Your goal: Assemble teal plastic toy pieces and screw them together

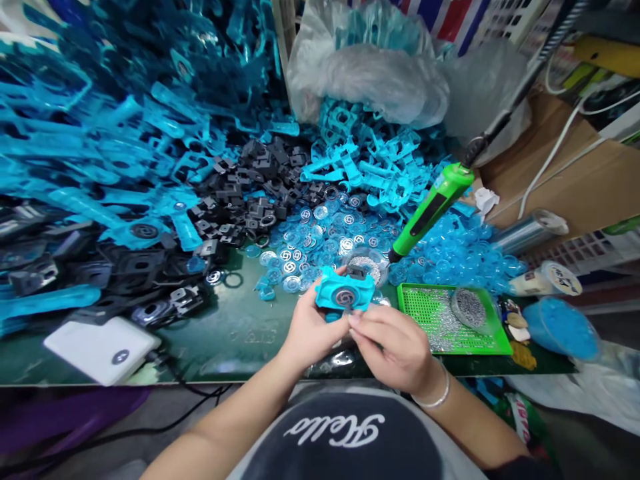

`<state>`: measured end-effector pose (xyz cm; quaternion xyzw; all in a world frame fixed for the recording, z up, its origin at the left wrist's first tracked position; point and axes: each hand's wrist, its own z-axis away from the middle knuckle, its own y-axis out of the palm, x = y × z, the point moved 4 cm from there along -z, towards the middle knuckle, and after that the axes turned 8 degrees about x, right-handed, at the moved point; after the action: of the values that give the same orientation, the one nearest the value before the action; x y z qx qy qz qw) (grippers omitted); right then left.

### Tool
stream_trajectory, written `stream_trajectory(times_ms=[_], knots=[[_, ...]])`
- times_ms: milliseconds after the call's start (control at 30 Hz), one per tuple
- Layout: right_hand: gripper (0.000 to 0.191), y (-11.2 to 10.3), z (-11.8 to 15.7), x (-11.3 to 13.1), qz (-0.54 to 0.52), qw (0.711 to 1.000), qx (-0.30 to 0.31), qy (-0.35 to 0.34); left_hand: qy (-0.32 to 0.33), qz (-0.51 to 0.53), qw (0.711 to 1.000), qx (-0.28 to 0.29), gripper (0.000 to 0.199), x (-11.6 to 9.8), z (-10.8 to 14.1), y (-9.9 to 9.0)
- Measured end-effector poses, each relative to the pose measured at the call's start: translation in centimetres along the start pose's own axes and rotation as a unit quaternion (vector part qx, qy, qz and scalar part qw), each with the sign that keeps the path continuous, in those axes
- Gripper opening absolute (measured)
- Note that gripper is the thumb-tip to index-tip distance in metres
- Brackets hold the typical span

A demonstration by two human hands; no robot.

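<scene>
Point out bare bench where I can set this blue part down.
The green mat shows bare between the white box, the black plastic parts and your left hand. A thin strip runs below the green tray. Behind, it's crowded: blue plastic parts and clear-blue discs lie heaped.

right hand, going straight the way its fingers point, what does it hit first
The turquoise plastic piece held in the left hand; the fingertips of the right hand seem to touch its lower edge, though depth is hard to judge.
</scene>
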<state>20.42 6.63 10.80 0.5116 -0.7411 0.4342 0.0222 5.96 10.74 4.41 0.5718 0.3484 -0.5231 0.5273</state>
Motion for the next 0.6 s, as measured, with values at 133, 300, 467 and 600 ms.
stream_trajectory(times_ms=[133,300,467,600], knots=[[0.031,-0.4,1.0,-0.8,-0.073,0.993,-0.056,0.08,-0.02,0.053,0.998,0.038,0.076,-0.1,0.3,-0.1],[0.028,0.7,3.1,-2.3,-0.236,0.949,-0.082,0.193,-0.071,0.16,0.979,0.102,0.088,0.1,0.8,0.5],[0.018,0.8,3.0,-2.3,-0.304,0.926,-0.081,0.206,-0.076,0.187,0.976,0.078,0.103,0.1,1.0,1.0],[0.01,0.6,2.6,-2.4,-0.364,0.887,-0.098,0.267,-0.049,0.157,0.982,0.09,0.081,0.3,1.1,0.9]])
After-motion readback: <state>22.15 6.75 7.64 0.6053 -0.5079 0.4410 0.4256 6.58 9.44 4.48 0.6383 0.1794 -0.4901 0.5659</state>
